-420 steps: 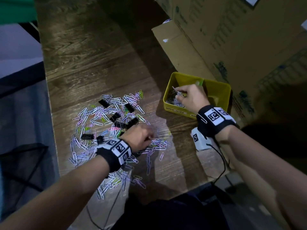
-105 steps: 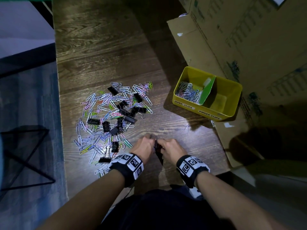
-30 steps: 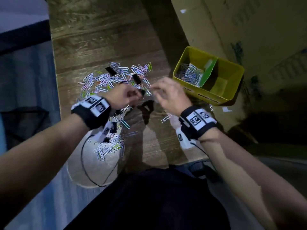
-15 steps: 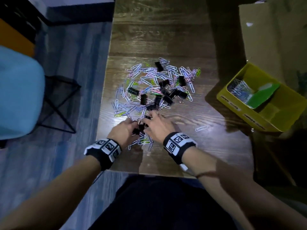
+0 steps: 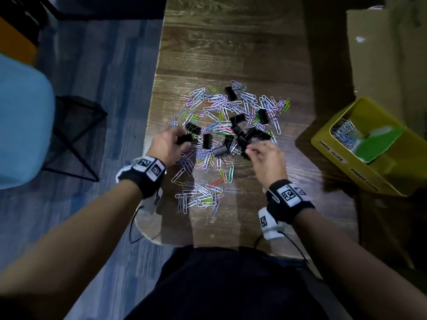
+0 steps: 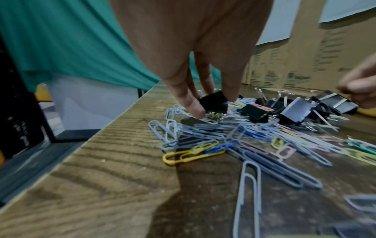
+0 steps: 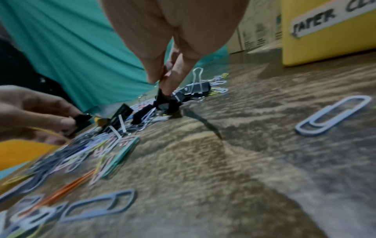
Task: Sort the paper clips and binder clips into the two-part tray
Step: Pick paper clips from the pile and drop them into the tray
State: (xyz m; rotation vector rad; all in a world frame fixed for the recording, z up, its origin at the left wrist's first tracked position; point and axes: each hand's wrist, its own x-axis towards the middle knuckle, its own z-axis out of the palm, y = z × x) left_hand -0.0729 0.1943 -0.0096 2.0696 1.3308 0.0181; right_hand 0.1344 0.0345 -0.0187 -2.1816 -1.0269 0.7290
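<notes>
A heap of coloured paper clips [image 5: 217,125] mixed with black binder clips [image 5: 238,117] lies mid-table. At the heap's left edge my left hand [image 5: 182,140] pinches a black binder clip [image 6: 213,100] between thumb and fingers. On the heap's right side my right hand [image 5: 248,153] pinches another black binder clip [image 7: 164,99] by its top. The yellow two-part tray [image 5: 335,155] stands at the right. Its near compartment, labelled for paper clips, holds several paper clips [image 5: 345,132]. A green divider [image 5: 379,142] leans across it, and the far compartment is mostly in shadow.
The wooden table's left edge [image 5: 152,105] runs just beside my left hand. Cardboard boxes [image 5: 388,54] stand behind the tray. A single pale paper clip [image 7: 333,116] lies apart between the heap and the tray. A blue chair [image 5: 23,121] and a black wire stand are on the floor at left.
My hands were close together at the heap's near edge half a second ago. They have now spread apart, each pinching a black binder clip.
</notes>
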